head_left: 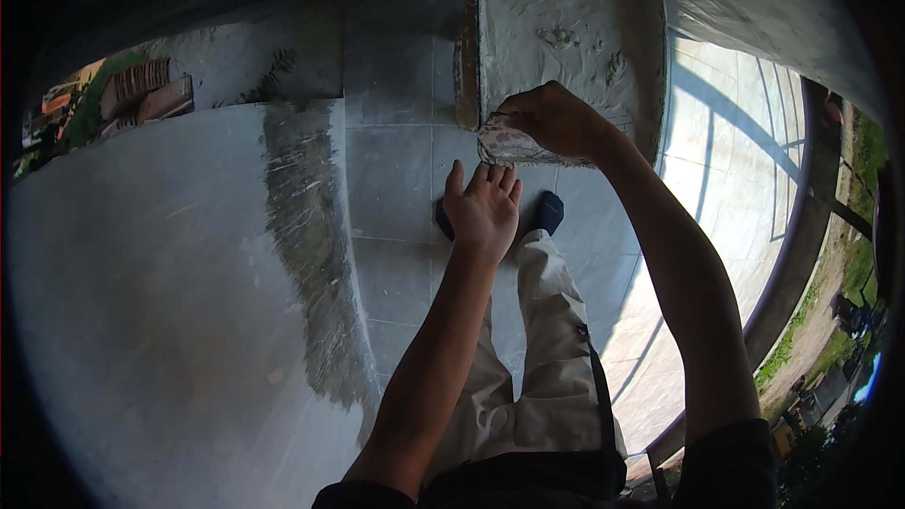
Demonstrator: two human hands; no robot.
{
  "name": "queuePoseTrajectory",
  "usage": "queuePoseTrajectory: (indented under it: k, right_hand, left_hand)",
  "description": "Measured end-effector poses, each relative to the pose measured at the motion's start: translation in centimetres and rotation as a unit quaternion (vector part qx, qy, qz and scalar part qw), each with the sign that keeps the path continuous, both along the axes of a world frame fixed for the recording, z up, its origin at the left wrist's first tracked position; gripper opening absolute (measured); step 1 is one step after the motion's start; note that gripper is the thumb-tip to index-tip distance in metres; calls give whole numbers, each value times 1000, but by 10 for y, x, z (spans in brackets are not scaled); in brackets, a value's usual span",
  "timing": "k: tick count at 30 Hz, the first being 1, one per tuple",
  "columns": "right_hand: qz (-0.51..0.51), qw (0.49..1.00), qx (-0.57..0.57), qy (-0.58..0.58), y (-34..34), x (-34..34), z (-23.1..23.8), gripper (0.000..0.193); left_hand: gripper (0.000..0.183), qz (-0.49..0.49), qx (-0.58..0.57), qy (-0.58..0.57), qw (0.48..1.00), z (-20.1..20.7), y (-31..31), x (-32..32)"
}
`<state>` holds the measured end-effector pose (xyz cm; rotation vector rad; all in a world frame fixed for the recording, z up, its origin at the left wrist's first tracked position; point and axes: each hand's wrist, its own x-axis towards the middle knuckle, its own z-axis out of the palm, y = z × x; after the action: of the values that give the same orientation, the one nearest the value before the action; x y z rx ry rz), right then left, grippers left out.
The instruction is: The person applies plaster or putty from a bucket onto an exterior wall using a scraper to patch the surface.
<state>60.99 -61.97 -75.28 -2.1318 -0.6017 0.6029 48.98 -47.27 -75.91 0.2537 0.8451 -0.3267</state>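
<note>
My right hand [558,121] is closed around a plaster-coated trowel [512,143], at the near left corner of a rectangular tub [664,57]. The fingers hide the handle, and wet plaster covers the visible blade. Pale grey plaster [547,19] fills the tub, its surface lumpy and marked. Just below the trowel, my left hand [485,212] is open with the palm up and fingers spread. It holds nothing, and its fingertips come close to the blade's lower edge; whether they touch I cannot tell.
A pale wall [170,273] rises on the left, with a darker grey, streaky strip [306,236] along its edge. Grey floor tiles [388,170] lie under my feet. A brownish board [466,66] shows beside the tub. At right, sunlit tiles [726,132] meet a dark railing [792,254].
</note>
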Motion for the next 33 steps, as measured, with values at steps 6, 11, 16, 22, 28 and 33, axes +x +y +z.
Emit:
queuePoseTrajectory:
  k: [6,11,16,22,28,33]
  right_hand:
    - [22,997,-36,66,1,14,1,23]
    - [14,997,-40,61,1,18,-7,24]
    - [19,995,-64,68,-1,22,-13,28]
    - [-37,988,-12,150,2,21,-5,27]
    - [-223,921,139,286,4,10,15,29]
    - [-298,877,238,291,12,6,40,28]
  left_hand:
    - [81,-5,9,-4,1000,0,1,0]
    - [82,3,2,7,1000,0,1,1]
    - [85,-21,2,-30,999,-1,4,0]
    - [89,-24,-3,-11,1000,-2,10,-1]
    - [88,-32,56,15,998,11,25,5]
    - [79,-55,121,8,991,33,41,16]
